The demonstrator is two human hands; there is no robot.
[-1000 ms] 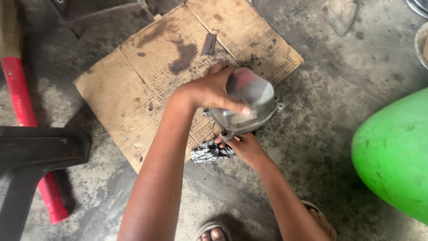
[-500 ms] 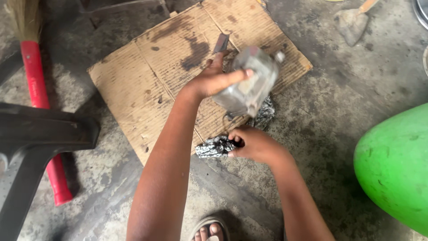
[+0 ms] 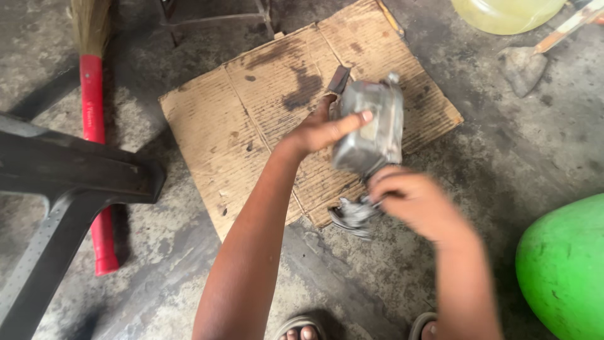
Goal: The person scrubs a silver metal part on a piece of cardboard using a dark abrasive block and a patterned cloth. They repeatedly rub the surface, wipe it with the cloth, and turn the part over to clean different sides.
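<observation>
Cardboard under blurred, perhaps metal part

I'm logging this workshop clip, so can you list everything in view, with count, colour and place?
Metal part: one, grey, held above the cardboard.
Rag: one, grey-black, at the cardboard's near edge.
Cardboard sheet: one, brown, stained, on the concrete floor.
Broom: one, red handle, left.
Dark frame: one, black, far left.
Green container: one, right.
Yellowish container: one, top.
Left hand: grips the part.
Right hand: blurred, at the rag.
Feet: sandalled, bottom edge.
</observation>
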